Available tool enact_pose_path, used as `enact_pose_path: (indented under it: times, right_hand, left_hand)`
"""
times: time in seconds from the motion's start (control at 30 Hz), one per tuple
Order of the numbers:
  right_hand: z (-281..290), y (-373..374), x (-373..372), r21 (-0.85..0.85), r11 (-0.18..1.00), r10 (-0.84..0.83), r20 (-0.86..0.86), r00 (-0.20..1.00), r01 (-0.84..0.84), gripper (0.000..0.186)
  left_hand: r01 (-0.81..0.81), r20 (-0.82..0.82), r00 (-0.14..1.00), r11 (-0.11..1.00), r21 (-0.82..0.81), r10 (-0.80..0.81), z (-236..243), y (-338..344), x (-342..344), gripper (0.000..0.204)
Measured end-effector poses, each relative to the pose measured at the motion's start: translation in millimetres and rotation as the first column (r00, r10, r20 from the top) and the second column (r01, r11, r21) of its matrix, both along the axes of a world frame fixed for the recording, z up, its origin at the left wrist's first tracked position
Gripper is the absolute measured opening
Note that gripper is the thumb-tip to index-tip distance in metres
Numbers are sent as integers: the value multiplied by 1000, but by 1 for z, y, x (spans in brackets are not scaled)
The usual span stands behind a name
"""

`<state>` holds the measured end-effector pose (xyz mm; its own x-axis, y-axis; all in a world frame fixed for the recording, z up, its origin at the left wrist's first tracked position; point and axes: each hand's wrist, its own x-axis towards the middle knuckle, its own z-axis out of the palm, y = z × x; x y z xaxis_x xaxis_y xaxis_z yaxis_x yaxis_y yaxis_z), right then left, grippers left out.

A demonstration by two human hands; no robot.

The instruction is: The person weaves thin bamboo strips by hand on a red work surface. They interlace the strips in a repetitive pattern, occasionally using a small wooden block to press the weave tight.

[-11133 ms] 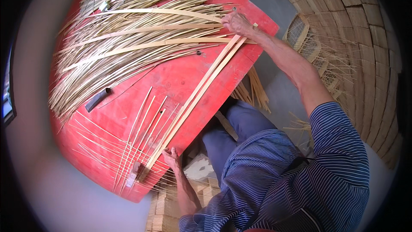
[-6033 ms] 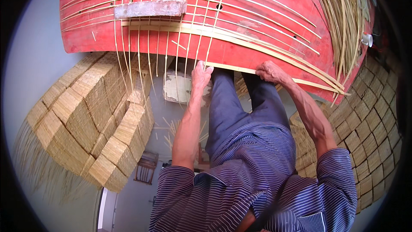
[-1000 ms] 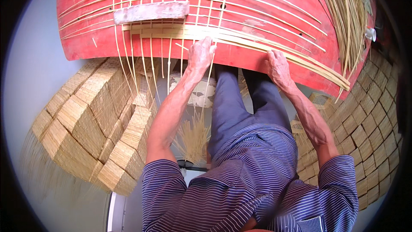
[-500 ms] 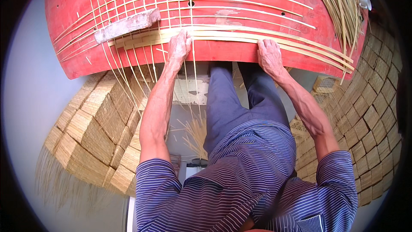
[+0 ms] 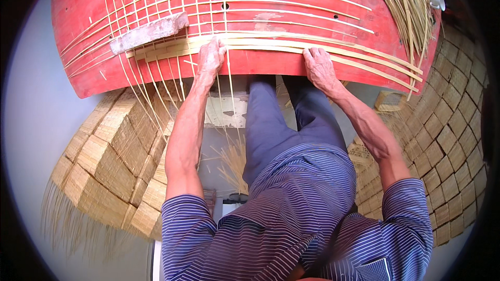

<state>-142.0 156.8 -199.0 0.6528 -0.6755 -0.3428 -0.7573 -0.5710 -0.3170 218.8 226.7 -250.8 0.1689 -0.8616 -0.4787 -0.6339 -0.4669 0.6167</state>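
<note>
Wide, pale bamboo strips [image 5: 375, 67] lie along the front of the red board [image 5: 268, 61], crossing a loose grid of thin splints [image 5: 198, 1]. A whitish, scuffed block [image 5: 148, 32] rests on the grid at the left. My left hand [image 5: 211, 60] has its fingers curled and closed on the wide strips, just right of the block where splints cross them. My right hand [image 5: 319, 66] sits farther right on the same strips, bent fingers together gripping the lowest one near the front edge. The undersides of both hands are hidden.
A bundle of long splints [image 5: 401, 5] fills the board's right corner beside a white mug [image 5: 436, 1]. Stacked woven straw-coloured blocks stand below left [image 5: 104, 161] and at right [image 5: 448, 140]. A worn pale block [image 5: 224, 109] and loose splints [image 5: 232, 164] lie below the board, by my legs.
The strip held below the board's edge six seconds ago now lies alongside the others on the board. My hands have risen onto the strips, the right recently shifting slightly left.
</note>
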Motion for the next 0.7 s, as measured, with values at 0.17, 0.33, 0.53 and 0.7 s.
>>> enact_pose_path:
  times: [0.17, 0.33, 0.53, 0.7]
  right_hand:
    - [-1, 2, 8, -11, 998, -60, -21, 998, 60, 30]
    - [2, -9, 14, 7, 1000, -18, 44, 999, 18, 15]
    - [-2, -28, 22, 219, 974, -54, -56, 997, 65, 10]
    - [27, -48, 81, 520, 839, -134, -92, 987, 162, 22]
  left_hand:
    - [-57, -115, 992, 998, 20, 59, 1, -3, 3, 12]
    - [-73, -127, 989, 996, 58, 80, 1, -4, 3, 15]
    - [-102, -49, 994, 995, 13, 103, 4, -7, -3, 15]
    - [-128, -5, 992, 992, 3, 128, 3, -4, -6, 19]
